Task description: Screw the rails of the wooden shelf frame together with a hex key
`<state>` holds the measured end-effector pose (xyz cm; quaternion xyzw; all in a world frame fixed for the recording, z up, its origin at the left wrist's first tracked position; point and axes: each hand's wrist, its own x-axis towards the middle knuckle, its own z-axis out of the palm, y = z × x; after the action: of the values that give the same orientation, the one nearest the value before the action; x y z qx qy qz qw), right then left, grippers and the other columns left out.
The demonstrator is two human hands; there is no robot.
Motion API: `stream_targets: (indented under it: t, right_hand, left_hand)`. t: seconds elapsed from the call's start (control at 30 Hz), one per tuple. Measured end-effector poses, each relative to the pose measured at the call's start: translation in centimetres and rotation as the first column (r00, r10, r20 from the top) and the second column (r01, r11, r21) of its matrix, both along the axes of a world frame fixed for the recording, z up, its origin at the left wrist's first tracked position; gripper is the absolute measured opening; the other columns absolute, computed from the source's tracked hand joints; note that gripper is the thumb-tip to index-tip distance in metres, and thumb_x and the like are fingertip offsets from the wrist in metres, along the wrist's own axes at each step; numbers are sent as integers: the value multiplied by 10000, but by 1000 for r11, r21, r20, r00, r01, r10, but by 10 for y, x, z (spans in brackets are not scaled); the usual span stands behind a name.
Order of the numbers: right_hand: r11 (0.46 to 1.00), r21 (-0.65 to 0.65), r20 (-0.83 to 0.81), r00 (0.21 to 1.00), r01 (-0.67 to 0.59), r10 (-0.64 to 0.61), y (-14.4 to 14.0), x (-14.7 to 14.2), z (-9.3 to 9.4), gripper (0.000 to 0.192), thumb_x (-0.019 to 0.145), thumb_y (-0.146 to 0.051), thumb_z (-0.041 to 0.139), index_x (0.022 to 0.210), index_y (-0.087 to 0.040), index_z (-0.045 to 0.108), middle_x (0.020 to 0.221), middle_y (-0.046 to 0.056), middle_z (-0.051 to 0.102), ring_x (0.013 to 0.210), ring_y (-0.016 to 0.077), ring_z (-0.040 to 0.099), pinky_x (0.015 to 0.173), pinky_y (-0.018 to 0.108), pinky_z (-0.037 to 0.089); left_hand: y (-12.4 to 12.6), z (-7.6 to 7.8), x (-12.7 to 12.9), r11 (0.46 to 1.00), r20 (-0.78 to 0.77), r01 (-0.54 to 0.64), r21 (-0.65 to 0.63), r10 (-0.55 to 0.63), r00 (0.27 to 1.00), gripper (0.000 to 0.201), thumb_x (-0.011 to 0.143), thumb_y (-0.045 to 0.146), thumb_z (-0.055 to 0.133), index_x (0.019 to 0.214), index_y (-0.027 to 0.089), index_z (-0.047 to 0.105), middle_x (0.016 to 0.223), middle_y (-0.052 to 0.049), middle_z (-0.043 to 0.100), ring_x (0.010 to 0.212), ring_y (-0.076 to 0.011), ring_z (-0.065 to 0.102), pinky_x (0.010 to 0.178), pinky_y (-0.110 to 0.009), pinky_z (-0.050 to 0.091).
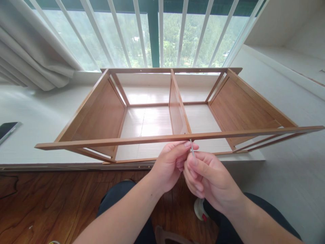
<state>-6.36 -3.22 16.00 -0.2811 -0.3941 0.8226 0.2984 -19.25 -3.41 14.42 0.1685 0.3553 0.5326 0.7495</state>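
White ledge bears wooden frame; curtain hangs at left.

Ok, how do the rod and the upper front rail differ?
The rod is grey; the rail is brown.
The rod is short and thin; the rail is far longer and thicker.
The rod is pinched in the right hand; the rail runs crosswise just beyond.
Both are narrow for their length.

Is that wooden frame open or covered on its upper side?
Open: no board covers the wooden frame; the white surface beneath shows on both sides of the middle divider.
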Motion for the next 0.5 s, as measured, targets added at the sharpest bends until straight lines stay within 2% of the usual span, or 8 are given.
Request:
stream_targets:
  t: [0.1, 0.27, 0.5]
  right_hand:
    - [1000, -1, -3, 1000, 17, -17, -1, 0, 1, 448, 898, -492, 695, 638, -159, 545, 431, -42, 490, 343, 55, 381, 368, 170, 266]
    - [994, -107, -174, 985, -31, 12, -2, 1, 2, 342, 991, -403, 569, 759, -155, 613, 455, -40, 517, 335, 70, 409, 377, 171, 327]
    - [973, -181, -349, 935, -141, 71, 0, 2, 3, 328, 1035, -381, 498, 810, -175, 617, 471, -70, 423, 384, 76, 329, 410, 170, 340]
  left_hand:
    - [0, 0, 0, 1000, 10, 13, 4, -13, 1000, 299, 721, 432, 821, 790, 153, 740, 422, 85, 350, 383, -73, 370, 430, -206, 289]
    - [-1, 3, 0, 1000, 6, -11, 4, 11, 1000, 299, 730, 426, 823, 780, 142, 741, 430, 82, 352, 405, -61, 361, 449, -191, 292]
    - [-2, 4, 0, 1000, -11, -27, -5, 27, 1000, 297, 729, 422, 826, 767, 138, 749, 441, 65, 365, 447, -62, 332, 487, -195, 278]
